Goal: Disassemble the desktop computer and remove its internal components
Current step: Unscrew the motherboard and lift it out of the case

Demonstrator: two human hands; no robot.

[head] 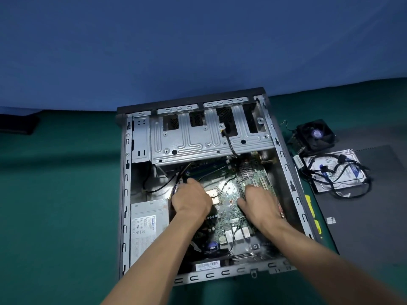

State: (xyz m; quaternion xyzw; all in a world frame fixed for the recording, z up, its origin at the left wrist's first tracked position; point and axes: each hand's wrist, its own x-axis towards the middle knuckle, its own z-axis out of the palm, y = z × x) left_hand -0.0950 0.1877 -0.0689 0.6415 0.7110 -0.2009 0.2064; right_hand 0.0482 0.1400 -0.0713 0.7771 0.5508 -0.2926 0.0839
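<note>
The open desktop case (125, 194) lies on its side on the green table. Inside it sits the green motherboard (229, 213) with a small silver heatsink (246, 171). My left hand (190, 200) is at the board's left edge beside a bundle of black cables (182, 175), and its fingers curl down around that edge. My right hand (258, 202) rests on the right part of the board over the expansion slots, thumb spread out to the left. Its fingertips are hidden. The grey power supply (149, 225) sits in the case's near left corner.
A metal drive cage (209, 137) spans the far end of the case. To the right, on a dark mat (363, 227), lie a cooler fan (315, 135) and a hard drive (334, 170) tangled in black cables. A blue wall rises behind the table.
</note>
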